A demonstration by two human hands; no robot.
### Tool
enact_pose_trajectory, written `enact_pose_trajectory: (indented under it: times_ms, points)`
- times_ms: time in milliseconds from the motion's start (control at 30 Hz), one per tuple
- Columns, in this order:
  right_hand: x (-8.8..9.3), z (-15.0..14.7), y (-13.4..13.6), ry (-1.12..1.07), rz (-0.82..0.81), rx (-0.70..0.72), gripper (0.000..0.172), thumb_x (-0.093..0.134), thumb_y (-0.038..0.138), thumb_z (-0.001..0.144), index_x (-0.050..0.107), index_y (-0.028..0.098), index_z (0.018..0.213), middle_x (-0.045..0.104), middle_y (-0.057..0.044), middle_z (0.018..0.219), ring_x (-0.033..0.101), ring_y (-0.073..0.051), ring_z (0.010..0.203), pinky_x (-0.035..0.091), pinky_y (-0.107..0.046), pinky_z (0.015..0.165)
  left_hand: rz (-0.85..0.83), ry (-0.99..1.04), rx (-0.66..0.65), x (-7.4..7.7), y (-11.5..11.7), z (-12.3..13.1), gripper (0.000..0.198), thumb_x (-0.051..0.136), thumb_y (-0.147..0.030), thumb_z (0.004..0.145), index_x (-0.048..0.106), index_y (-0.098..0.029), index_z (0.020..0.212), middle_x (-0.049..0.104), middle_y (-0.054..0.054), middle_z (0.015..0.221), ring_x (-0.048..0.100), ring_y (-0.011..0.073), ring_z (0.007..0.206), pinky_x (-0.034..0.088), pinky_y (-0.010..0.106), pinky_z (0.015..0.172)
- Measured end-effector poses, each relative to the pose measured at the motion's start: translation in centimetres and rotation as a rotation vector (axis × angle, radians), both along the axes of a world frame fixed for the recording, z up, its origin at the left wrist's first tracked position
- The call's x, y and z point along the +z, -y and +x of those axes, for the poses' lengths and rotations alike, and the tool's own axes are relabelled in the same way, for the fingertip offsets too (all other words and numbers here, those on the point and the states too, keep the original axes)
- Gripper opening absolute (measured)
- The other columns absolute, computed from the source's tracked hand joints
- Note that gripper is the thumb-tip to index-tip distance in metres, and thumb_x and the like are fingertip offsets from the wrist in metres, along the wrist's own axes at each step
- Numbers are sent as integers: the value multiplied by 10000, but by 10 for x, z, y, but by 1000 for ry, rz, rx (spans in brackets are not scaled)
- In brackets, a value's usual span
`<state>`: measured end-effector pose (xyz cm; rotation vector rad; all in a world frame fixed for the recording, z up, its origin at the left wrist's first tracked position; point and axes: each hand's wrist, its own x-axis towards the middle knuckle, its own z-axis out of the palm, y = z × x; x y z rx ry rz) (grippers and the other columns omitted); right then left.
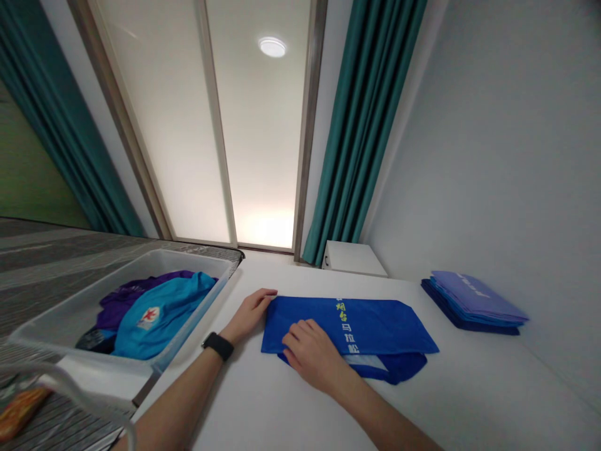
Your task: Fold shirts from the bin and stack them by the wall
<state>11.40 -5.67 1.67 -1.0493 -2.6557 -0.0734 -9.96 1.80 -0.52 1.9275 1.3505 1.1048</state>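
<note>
A blue T-shirt (380,329) lies folded into a wide strip on the white table, with yellow and white lettering across its middle. Part of its lower layer, with a pale patch, sticks out along the near edge. My left hand (251,313), below a black watch, is closed at the shirt's far left corner, thumb and fingers at the cloth edge. My right hand (315,357) rests palm down on the left half of the shirt, its fingers slightly bent and a little apart.
A pile of folded clothes (474,304) in blue and purple stands at the right by the wall. To the left, a translucent plastic bin (42,326) holds crumpled purple and light blue garments (164,313). A white cabinet (354,257) stands beyond the table (263,413).
</note>
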Motion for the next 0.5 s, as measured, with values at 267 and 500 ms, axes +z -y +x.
enact_pose_trajectory:
  times_ms: [267,500]
  points:
    - [-16,-47,1,43,117,75,101,516,191,931,611,226,929,655,-38,930,561,-225,913,440,-368,764,21,101,73,3,0,-1,310,442,-330,862,681,-153,949,720,81,928,661,221,906,516,352,813]
    - [-27,-46,1,-25,93,-4,106,514,110,890,573,194,917,642,-47,899,563,-211,877,432,-342,758,1,78,25,4,0,2,310,431,-315,870,685,-156,948,710,68,872,651,213,857,507,352,817]
